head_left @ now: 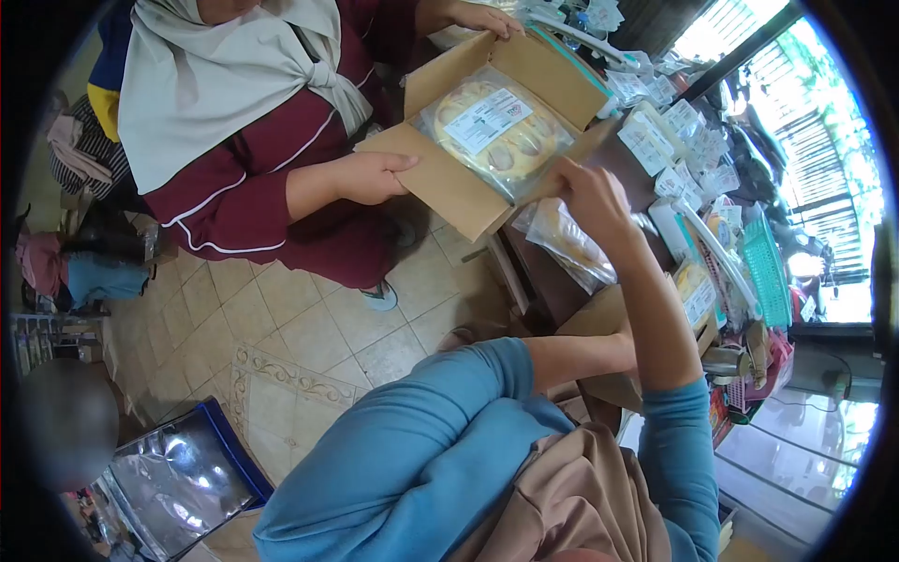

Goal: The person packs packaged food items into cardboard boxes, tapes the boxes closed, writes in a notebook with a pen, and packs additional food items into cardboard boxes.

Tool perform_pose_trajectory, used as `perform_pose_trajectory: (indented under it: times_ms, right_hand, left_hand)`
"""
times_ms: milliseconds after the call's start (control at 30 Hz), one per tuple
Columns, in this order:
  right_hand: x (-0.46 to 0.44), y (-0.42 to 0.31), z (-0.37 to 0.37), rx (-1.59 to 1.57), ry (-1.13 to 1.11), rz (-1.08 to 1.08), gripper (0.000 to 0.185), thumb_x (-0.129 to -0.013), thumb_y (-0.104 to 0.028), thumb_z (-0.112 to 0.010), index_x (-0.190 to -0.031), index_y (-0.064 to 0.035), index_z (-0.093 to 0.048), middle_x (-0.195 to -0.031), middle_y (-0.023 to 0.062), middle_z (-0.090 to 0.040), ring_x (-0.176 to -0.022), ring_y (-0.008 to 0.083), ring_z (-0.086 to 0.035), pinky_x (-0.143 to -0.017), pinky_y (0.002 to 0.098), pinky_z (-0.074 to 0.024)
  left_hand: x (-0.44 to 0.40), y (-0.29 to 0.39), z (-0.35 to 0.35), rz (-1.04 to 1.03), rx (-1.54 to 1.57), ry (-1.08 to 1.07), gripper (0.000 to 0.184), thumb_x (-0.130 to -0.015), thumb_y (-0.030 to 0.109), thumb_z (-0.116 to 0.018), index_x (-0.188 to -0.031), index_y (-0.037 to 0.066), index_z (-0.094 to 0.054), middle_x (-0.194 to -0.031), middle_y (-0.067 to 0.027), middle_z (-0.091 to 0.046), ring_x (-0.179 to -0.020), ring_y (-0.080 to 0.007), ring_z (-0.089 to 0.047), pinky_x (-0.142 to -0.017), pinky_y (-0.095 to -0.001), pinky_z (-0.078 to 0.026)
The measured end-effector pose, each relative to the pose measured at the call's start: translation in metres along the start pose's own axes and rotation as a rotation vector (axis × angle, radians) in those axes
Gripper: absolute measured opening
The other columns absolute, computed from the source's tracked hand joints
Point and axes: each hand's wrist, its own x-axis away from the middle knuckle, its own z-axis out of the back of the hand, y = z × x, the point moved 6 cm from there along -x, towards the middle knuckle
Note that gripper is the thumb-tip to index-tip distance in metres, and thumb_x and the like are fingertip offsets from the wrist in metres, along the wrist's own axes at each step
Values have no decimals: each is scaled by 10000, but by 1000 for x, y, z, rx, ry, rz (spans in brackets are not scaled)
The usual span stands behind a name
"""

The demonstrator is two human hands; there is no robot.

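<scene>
A cardboard box [440, 183] is held up at the top middle, its flaps spread. Inside lies a round, pale yellow baked item [541, 126] in clear plastic, with a white printed label [487, 120] on top. My right hand [592, 195] has its fingers closed on the near right edge of this box. A co-worker's hand [373, 178] grips the left flap, and that person's other hand [487, 19] is at the far edge. My left forearm [581, 359] runs behind my right one, hiding the left hand's fingers near a second cardboard box [599, 314].
Plastic-wrapped packs [567, 239] lie on the dark table [551, 276]. Many labelled packs [646, 140] and a green basket [766, 272] crowd the right side. A co-worker in maroon stands opposite on the tiled floor [309, 318]. A blue-edged clear bag [187, 468] is lower left.
</scene>
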Motion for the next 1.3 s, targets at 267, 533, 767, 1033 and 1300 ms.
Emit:
perform_pose_trajectory:
  times_ms: [267, 533, 767, 1033, 1300]
  right_hand:
    - [13, 42, 0, -96, 126, -144, 189, -682, 34, -608, -856, -29, -569, -819, 141, -645, -778, 334, -621, -659, 377, -492]
    - [-12, -6, 69, -99, 189, 53, 260, -797, -82, -566, -1046, -112, -633, -732, 184, -617, -676, 319, -615, -629, 383, -473]
    - [125, 80, 188, -315, 685, -322, 220, -809, -244, -610, -917, -51, -612, -685, 75, -555, -656, 145, -538, -602, 284, -429]
    - [559, 216, 135, -636, 1408, -1061, 322, -854, -118, -508, -1151, 5, -497, -1075, 91, -549, -910, 136, -549, -749, 250, -450]
    - [700, 273, 19, -530, 1623, -1298, 311, -728, -25, -710, -1001, 11, -566, -888, 89, -629, -761, 129, -596, -664, 241, -473]
  left_hand:
    - [11, -5, -14, -392, -412, 280, 487, -921, 368, -369, -1311, 76, -356, -1329, -106, -407, -1230, -243, -372, -1038, -393, -251]
    - [-17, 18, 4, 9, 824, 101, 570, -892, 411, -397, -1354, 87, -319, -1396, -105, -339, -1284, -265, -306, -1060, -409, -218]
    - [3, 1, -34, -128, 2151, -684, 797, -782, 664, -400, -1354, 112, -345, -1364, -192, -316, -1243, -294, -306, -1022, -420, -223]
    - [-11, -38, -48, -312, 2101, -576, 820, -718, 666, -510, -1377, 216, -324, -1284, -137, -298, -1172, -303, -272, -982, -422, -210]
    - [-19, -45, -47, -298, 2104, -538, 772, -717, 593, -582, -1325, 148, -415, -1253, -187, -335, -1143, -355, -305, -977, -469, -238]
